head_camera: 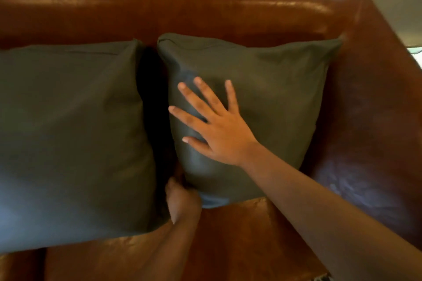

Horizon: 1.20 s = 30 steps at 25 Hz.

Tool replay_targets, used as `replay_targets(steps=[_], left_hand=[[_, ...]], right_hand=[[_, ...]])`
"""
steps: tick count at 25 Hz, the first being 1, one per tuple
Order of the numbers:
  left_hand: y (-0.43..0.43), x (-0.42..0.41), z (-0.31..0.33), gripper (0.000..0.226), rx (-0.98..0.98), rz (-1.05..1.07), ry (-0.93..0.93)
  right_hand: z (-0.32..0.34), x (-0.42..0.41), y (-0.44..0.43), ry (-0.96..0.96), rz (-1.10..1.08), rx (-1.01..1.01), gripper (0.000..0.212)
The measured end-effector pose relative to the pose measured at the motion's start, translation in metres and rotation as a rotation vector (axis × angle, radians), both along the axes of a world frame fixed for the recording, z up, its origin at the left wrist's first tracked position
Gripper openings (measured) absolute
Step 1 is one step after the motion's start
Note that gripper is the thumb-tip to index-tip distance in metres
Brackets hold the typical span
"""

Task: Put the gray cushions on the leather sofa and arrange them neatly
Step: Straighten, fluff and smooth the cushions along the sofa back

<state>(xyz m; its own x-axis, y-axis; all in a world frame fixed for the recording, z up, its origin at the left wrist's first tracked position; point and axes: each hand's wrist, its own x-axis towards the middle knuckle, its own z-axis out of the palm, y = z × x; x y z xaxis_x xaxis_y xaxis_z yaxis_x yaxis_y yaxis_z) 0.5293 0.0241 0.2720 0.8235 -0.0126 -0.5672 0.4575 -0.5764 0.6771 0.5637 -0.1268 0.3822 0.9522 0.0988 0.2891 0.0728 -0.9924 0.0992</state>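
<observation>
Two square gray fabric cushions stand side by side against the brown leather sofa (228,11) back: left cushion (68,139), right cushion (262,102). Right hand (217,130) lies flat, fingers spread, on the right cushion; left hand (181,201) pinches its lower left corner.

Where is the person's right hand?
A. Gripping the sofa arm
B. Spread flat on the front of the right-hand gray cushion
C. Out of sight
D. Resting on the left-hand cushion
B: the right hand lies open, fingers spread, on the right cushion.
</observation>
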Motion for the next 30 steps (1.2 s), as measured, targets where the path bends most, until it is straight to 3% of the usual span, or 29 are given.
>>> replay_targets(steps=[2, 4, 8, 13, 30], left_hand=[[-0.010, 0.004, 0.031, 0.053, -0.046, -0.037, -0.468], [-0.030, 0.017, 0.067, 0.060, -0.052, -0.325, -0.856], [-0.079, 0.069, 0.102, 0.072, 0.266, -0.894, -1.183], [-0.094, 0.109, 0.086, 0.074, 0.488, -1.043, -1.222], [-0.117, 0.122, 0.063, 0.075, 0.580, -1.110, -1.170]], right_hand=[[0.006, -0.026, -0.020, -0.124, -0.208, 0.093, 0.064], [0.006, -0.050, -0.046, -0.113, -0.442, 0.169, 0.075], [0.000, -0.059, -0.079, 0.065, -0.712, 0.325, 0.099], [-0.013, -0.040, -0.093, 0.236, -0.729, 0.435, 0.099], [-0.036, -0.018, -0.119, 0.458, -0.722, 0.461, 0.099]])
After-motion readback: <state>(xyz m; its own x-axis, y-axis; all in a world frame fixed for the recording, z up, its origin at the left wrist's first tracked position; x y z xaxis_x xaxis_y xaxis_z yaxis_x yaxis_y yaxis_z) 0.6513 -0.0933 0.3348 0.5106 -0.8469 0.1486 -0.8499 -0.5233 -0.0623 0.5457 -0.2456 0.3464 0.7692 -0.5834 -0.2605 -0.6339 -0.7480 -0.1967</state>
